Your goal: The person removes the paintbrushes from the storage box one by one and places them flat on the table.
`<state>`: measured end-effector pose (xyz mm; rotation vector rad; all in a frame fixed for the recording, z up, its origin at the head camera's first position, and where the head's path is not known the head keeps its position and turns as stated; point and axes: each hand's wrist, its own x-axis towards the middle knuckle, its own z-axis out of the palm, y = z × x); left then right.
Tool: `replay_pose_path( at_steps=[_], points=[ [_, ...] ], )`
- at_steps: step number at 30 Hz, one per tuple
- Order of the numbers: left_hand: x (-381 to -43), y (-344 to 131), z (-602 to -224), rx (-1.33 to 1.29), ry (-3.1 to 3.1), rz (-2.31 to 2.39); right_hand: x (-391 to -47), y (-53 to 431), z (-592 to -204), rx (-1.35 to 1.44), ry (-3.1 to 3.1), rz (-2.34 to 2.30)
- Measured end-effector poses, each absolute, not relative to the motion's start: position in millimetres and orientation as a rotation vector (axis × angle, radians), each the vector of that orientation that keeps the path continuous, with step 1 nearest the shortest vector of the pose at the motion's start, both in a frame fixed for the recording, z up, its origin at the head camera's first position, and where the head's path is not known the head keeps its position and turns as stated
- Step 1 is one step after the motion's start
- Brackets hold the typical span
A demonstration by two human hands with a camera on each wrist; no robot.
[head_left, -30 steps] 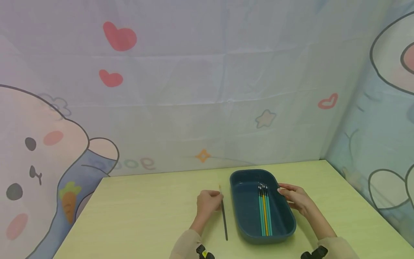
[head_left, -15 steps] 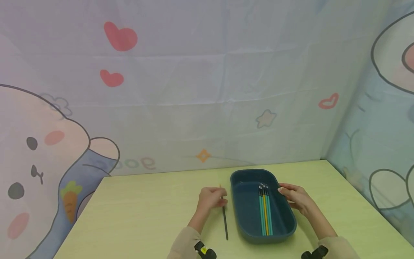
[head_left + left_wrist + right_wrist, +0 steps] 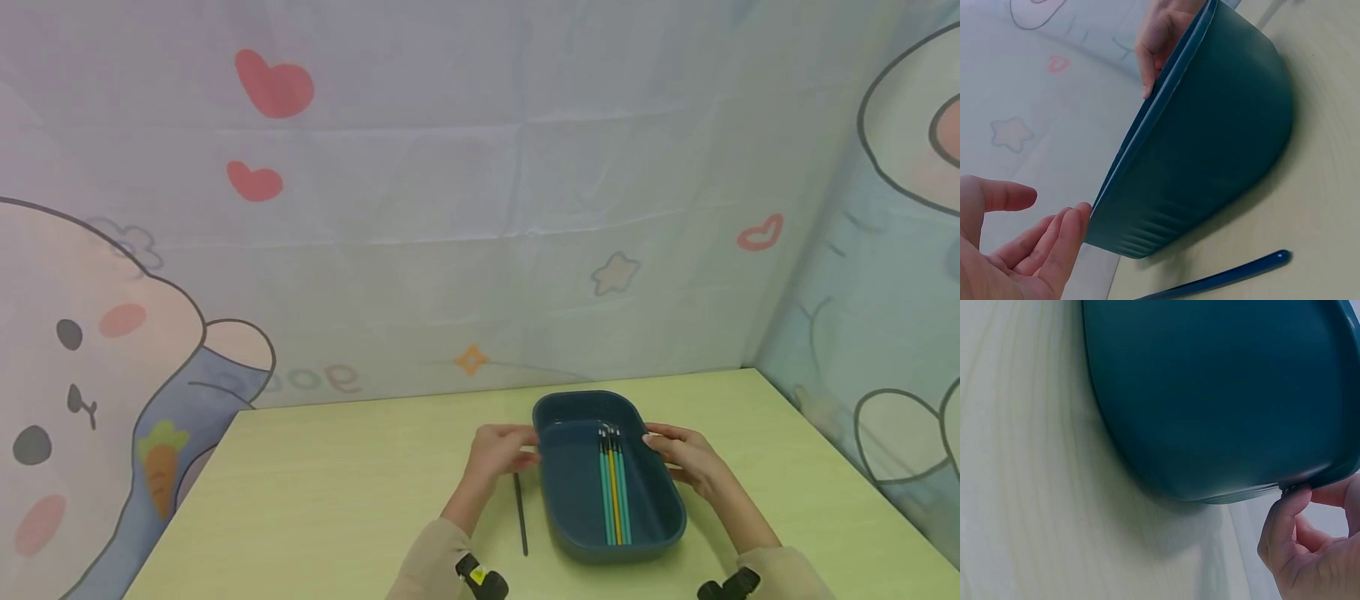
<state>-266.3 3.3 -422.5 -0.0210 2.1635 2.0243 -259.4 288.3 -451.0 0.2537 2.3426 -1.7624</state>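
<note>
A dark teal plastic basin (image 3: 570, 492) rests on the table. Inside it, several slim paintbrushes (image 3: 617, 500) with green and yellow handles lie side by side toward the right. My right hand (image 3: 688, 460) pinches the basin's right rim, thumb on top and fingers beneath, as the right wrist view shows. At the opposite rim is my left hand (image 3: 501, 452); its fingers are nearly straight, thumb apart, fingertips right at the edge. Just left of the basin a dark-handled paintbrush (image 3: 521, 517) lies on the table, its upper part hidden behind the left hand.
The pale yellow-green table (image 3: 337, 492) extends left and right of the basin. Behind it hangs a printed cloth (image 3: 420, 208) with hearts and cartoon animals, and another stretch of cloth borders the right side.
My left hand has come off the dark paintbrush and moved right to the basin's left rim. The brush stays on the table; my right hand and the basin have hardly moved.
</note>
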Motion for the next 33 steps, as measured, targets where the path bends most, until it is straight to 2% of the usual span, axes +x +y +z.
replay_pose_path(
  at_steps=[33],
  points=[
    [-276.0, 44.3, -411.8, 0.074, 2.199, 1.94, -260.3, 287.4, -450.7, 0.261, 2.357, -1.774]
  ],
)
